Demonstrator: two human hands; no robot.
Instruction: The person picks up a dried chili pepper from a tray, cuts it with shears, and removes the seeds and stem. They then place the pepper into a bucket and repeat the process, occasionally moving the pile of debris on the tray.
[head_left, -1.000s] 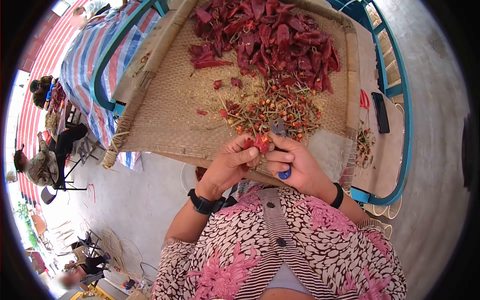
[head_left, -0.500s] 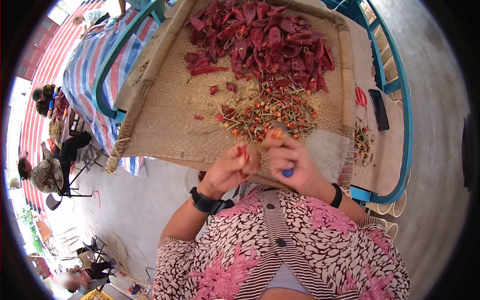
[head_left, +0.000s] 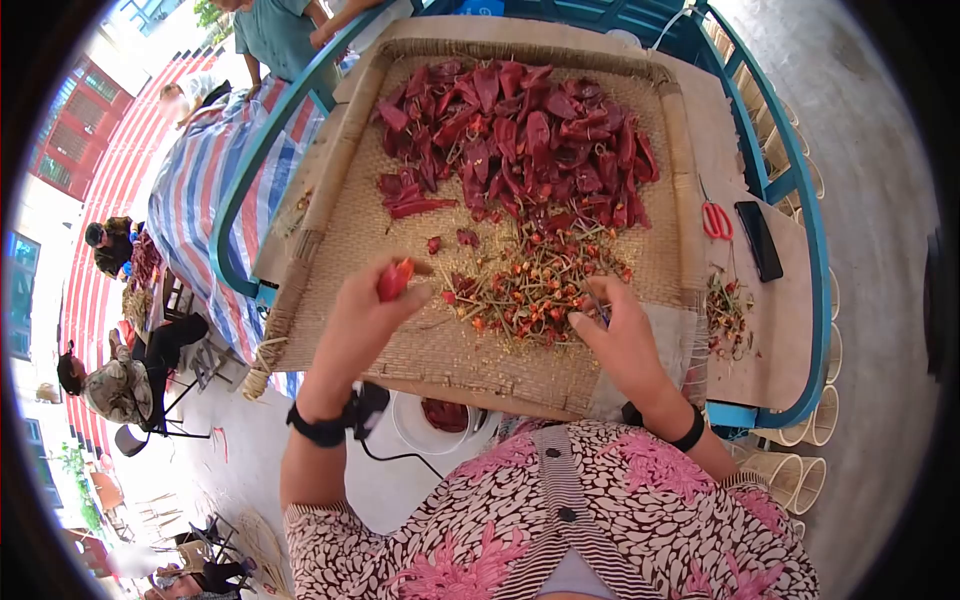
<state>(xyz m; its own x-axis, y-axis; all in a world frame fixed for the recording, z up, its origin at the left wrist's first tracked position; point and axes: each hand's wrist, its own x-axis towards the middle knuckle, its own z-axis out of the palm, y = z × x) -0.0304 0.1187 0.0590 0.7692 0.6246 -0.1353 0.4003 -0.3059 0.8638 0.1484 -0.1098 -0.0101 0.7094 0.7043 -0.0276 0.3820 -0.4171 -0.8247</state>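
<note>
My left hand (head_left: 365, 310) is raised over the left part of the woven tray (head_left: 350, 235), its fingers closed round a red pepper piece (head_left: 395, 280). My right hand (head_left: 622, 335) is at the near right edge of a heap of cut stems and caps (head_left: 540, 290). A small dark tool, mostly hidden, shows between its thumb and fingers. Beyond the stems lies a large pile of dried red peppers (head_left: 520, 140). Two small red bits lie on the tray between my hands and the pile.
Red-handled scissors (head_left: 716, 221), a black phone (head_left: 759, 241) and scattered stems (head_left: 728, 310) lie right of the tray, inside a blue metal rail (head_left: 815, 290). Below the tray is a white bucket (head_left: 415, 425) holding red pieces. People sit or stand at the left, near a striped sheet (head_left: 215, 190).
My hands have parted: the left moved left with the red piece, the right forward to the stems. The view shifted, showing more of the bucket and a standing person at the top left.
</note>
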